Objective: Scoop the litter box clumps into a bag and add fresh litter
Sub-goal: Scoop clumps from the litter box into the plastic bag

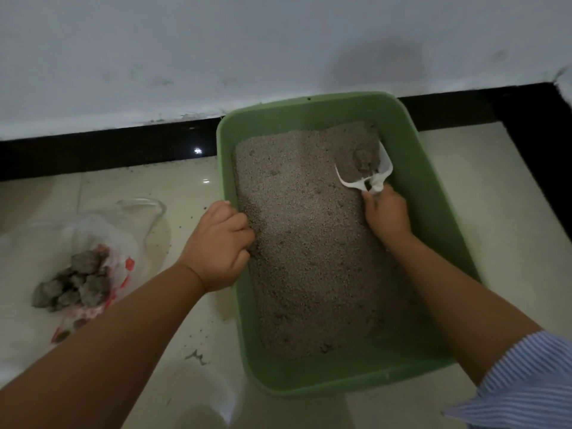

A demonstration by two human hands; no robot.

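Note:
A green litter box [433, 212] sits on the floor against the wall, filled with grey-brown litter [303, 243]. My left hand [216, 246] grips the box's left rim, fingers curled over the edge. My right hand [387, 215] holds the handle of a white scoop [365, 168] at the box's far right corner. The scoop carries litter and a grey clump [360, 157]. To the left on the floor lies a clear plastic bag [102, 236] with red print, holding several grey clumps [74, 280].
The floor is glossy cream tile [495, 212] with scattered litter grains. A black skirting strip [108, 150] runs along the white wall behind the box. A pale round object [201, 394] shows dimly at the bottom edge, near my left arm.

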